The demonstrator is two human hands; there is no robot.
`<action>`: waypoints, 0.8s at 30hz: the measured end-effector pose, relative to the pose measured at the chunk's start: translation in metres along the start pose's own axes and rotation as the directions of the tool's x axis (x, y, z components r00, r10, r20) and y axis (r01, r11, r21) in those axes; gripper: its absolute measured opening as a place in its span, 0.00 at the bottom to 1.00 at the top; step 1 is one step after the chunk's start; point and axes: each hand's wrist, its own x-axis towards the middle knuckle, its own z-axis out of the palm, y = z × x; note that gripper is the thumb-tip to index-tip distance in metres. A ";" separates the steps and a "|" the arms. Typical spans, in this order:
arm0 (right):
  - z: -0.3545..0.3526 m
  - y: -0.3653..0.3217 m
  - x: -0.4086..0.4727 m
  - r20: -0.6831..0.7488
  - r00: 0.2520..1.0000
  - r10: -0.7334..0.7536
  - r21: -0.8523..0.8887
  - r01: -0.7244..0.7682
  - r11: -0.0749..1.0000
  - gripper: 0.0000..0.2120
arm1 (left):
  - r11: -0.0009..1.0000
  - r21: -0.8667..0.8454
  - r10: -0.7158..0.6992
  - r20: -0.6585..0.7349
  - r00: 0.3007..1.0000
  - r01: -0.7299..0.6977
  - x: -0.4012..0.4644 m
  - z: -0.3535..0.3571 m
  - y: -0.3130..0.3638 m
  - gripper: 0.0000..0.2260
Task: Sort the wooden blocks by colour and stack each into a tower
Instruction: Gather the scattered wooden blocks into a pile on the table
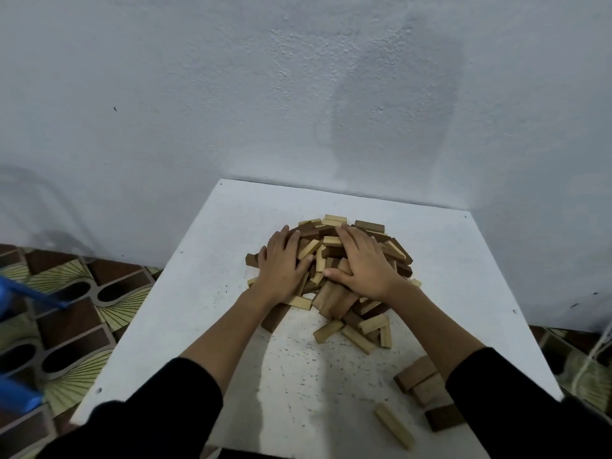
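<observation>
A white tabletop (pixel 205 293), speckled with dark flecks toward its near edge, stands pushed against a pale textured wall (pixel 231 94). A loose pile of wooden blocks (pixel 334 276) lies on the far middle of the tabletop, light tan and dark brown pieces mixed together at all angles, unsorted.

The person's left hand (pixel 281 263) lies flat on the left flank of the pile, fingers straight and together, pressing on the blocks without curling round any. The right hand (pixel 364 263) lies flat on the right side of the pile, fingers spread and extended, thumb reaching toward the centre; it likewise grips nothing. Both forearms reach out from black sleeves (pixel 159 405) and cover part of the pile's near edge.

Several light blocks (pixel 361 329) have spilled toward the near side of the pile. Well apart from it, near the right front corner, a small cluster of brown blocks (pixel 419 379) lies partly hidden under the right sleeve, and a single light block (pixel 394 425) lies just beside the cluster, nearer the front edge.

Left of the tabletop the floor (pixel 66 309) shows a brown and cream patterned covering. A blurred blue object (pixel 20 293) sits at the left edge; what it is cannot be told.
</observation>
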 end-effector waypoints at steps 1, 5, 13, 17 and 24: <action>0.001 0.000 -0.001 -0.008 1.000 -0.001 -0.001 0.001 1.000 0.42 | 1.000 -0.001 -0.005 -0.008 1.000 0.005 0.000 0.000 0.001 0.25; 0.005 0.003 -0.004 -0.030 1.000 -0.004 -0.031 0.003 1.000 0.51 | 1.000 -0.022 -0.002 -0.040 0.999 0.001 -0.002 -0.003 0.003 0.24; 0.015 0.010 -0.014 -0.107 0.994 0.011 -0.064 -0.018 0.998 0.60 | 0.997 -0.076 0.024 -0.101 0.995 -0.032 -0.005 0.002 0.000 0.22; 0.012 0.010 -0.019 -0.120 0.993 0.005 -0.007 -0.006 1.000 0.58 | 0.998 -0.056 0.030 -0.141 0.990 -0.038 -0.006 0.001 0.000 0.22; -0.018 0.022 -0.052 -0.311 0.950 0.028 0.272 0.061 0.960 0.29 | 0.949 -0.132 0.240 -0.287 0.927 -0.287 -0.016 -0.009 0.034 0.21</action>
